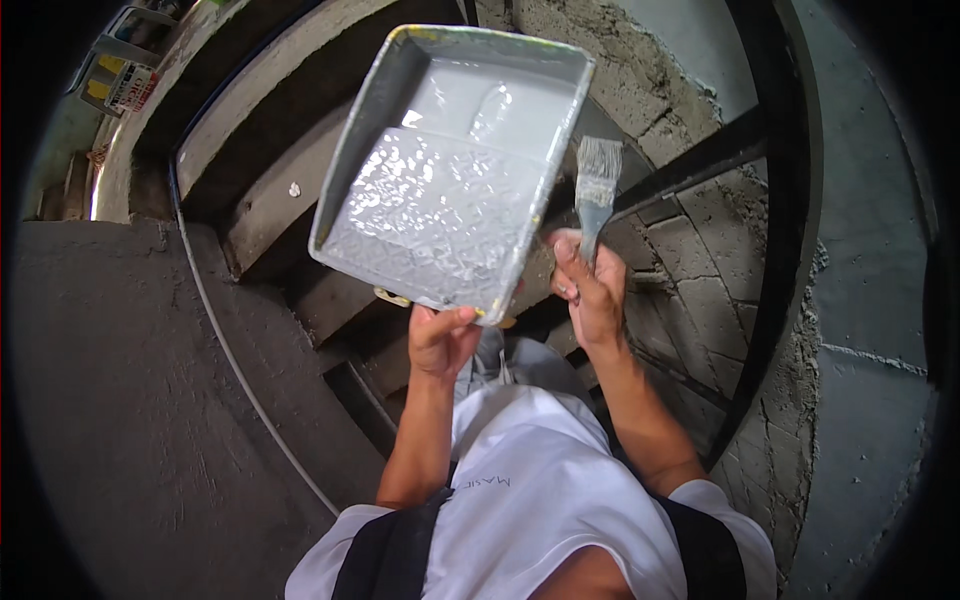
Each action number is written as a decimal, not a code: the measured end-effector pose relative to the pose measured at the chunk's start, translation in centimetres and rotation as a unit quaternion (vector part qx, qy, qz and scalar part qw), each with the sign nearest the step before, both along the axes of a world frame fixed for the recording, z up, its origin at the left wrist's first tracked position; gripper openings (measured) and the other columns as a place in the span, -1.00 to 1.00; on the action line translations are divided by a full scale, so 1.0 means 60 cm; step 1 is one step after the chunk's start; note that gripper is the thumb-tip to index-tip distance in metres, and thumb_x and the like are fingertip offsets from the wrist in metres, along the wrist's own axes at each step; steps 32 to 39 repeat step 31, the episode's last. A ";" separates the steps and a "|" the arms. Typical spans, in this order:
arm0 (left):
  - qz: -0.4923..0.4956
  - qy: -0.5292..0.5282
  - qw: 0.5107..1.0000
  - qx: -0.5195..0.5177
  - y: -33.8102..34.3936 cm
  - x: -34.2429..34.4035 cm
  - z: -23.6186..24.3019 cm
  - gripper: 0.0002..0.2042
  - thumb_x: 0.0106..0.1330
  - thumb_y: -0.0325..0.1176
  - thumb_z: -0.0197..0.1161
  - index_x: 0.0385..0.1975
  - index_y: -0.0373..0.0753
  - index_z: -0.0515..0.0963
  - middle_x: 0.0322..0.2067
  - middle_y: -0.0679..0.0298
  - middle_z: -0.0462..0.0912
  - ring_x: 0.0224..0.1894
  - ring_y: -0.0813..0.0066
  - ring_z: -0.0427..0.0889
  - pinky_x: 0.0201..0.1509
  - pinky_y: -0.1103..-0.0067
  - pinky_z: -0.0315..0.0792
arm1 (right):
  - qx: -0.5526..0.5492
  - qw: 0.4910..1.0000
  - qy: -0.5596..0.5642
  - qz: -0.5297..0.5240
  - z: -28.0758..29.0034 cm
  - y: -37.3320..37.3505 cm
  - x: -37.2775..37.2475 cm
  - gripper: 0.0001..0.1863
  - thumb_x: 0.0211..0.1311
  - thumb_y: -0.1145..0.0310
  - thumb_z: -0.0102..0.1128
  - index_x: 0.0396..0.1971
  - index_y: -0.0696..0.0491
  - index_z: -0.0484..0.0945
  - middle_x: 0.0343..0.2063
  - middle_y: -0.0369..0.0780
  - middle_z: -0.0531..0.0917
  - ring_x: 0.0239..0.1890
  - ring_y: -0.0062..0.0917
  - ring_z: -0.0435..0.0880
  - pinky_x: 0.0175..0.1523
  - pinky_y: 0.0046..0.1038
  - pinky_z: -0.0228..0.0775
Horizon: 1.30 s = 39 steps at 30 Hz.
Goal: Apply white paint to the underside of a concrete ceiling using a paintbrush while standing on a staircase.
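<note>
My left hand (441, 338) grips the near edge of a paint tray (345, 195), thumb over the rim and the other fingers hidden beneath. Wet light-grey paint (440, 195) coats the tray's ribbed slope and fills its far end; yellowish stains mark the rim. To the right of the tray, my right hand (595, 290) is closed round the handle of a paintbrush (597, 190). The brush points away from me, its flat bristles upright and smeared with grey paint, apart from the tray.
Concrete steps (290, 200) curve behind and below the tray. A dark metal railing (790, 200) runs along the right, beside rough brickwork (700, 260). A thin pale hose or cable (225, 350) hangs along the dark wall (110, 380) at left. Crates (125, 50) stand at the far left.
</note>
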State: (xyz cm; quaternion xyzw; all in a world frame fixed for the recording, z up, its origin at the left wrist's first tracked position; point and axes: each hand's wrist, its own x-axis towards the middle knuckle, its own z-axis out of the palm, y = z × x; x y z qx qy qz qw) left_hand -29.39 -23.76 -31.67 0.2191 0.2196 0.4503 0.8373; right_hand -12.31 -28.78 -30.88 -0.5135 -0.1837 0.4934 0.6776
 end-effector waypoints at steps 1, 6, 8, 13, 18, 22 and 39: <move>-0.013 -0.009 1.000 -0.006 0.006 -0.002 -0.006 -0.16 -0.10 -0.59 0.26 0.29 -0.41 0.04 0.18 -0.06 0.33 0.21 -0.06 0.40 0.28 -0.02 0.27 | -0.006 1.000 -0.020 -0.014 -0.001 0.007 -0.014 -0.72 0.25 0.31 0.24 -0.20 0.22 0.51 -0.59 -0.43 0.35 -0.63 -0.80 0.22 -0.52 -0.67 0.02; -0.053 -0.044 0.996 -0.049 0.017 -0.037 -0.075 -0.25 -0.04 -0.67 0.25 0.26 -0.42 0.14 0.15 0.05 0.40 0.20 0.12 0.42 0.30 0.26 0.26 | 0.015 1.000 0.022 -0.011 -0.036 0.008 -0.050 -0.70 0.23 0.29 0.26 -0.18 0.19 0.48 -0.62 -0.45 0.34 -0.68 -0.80 0.19 -0.55 -0.67 0.00; -0.051 -0.049 0.996 -0.049 0.012 -0.060 -0.094 -0.25 -0.04 -0.67 0.25 0.26 -0.42 0.15 0.15 0.06 0.40 0.20 0.13 0.41 0.31 0.28 0.25 | -0.001 1.000 0.004 -0.029 -0.059 0.006 -0.073 -0.71 0.21 0.32 0.28 -0.19 0.20 0.50 -0.62 -0.45 0.36 -0.68 -0.82 0.18 -0.56 -0.68 -0.01; -0.062 -0.044 0.996 -0.052 -0.004 -0.114 -0.103 -0.28 -0.01 -0.70 0.23 0.26 -0.42 0.15 0.16 0.08 0.39 0.21 0.17 0.40 0.33 0.35 0.22 | -0.020 0.997 0.054 -0.058 -0.055 -0.003 -0.154 -0.75 0.21 0.30 0.27 -0.22 0.11 0.46 -0.49 -0.43 0.45 -0.63 -0.86 0.24 -0.57 -0.75 0.05; -0.099 -0.021 0.993 -0.056 -0.017 -0.132 -0.056 -0.28 -0.01 -0.69 0.24 0.26 -0.39 0.16 0.16 0.07 0.39 0.22 0.17 0.39 0.32 0.31 0.22 | -0.003 0.995 0.075 -0.059 -0.038 -0.018 -0.180 -0.68 0.19 0.28 0.27 -0.15 0.13 0.47 -0.38 -0.36 0.54 -0.51 -0.82 0.40 -0.53 -0.76 0.16; -0.144 -0.059 0.988 0.016 -0.025 -0.141 -0.041 -0.27 0.03 -0.58 0.33 0.28 -0.27 0.19 0.22 0.14 0.35 0.29 0.17 0.30 0.38 0.32 0.14 | 0.049 0.989 0.023 -0.136 0.013 -0.019 -0.193 -0.69 0.19 0.27 0.26 -0.20 0.19 0.52 -0.38 -0.33 0.59 -0.40 -0.70 0.53 -0.26 -0.62 0.39; -0.076 -0.095 0.992 -0.042 -0.073 -0.205 -0.274 -0.10 0.17 0.21 0.18 0.42 -0.04 -0.06 0.41 0.21 0.02 0.45 0.20 -0.03 0.48 0.17 -0.15 | 0.070 0.995 -0.013 -0.070 0.047 -0.096 -0.154 -0.62 0.18 0.26 0.27 -0.16 0.26 0.52 -0.35 -0.30 0.61 -0.32 -0.67 0.55 -0.15 -0.60 0.38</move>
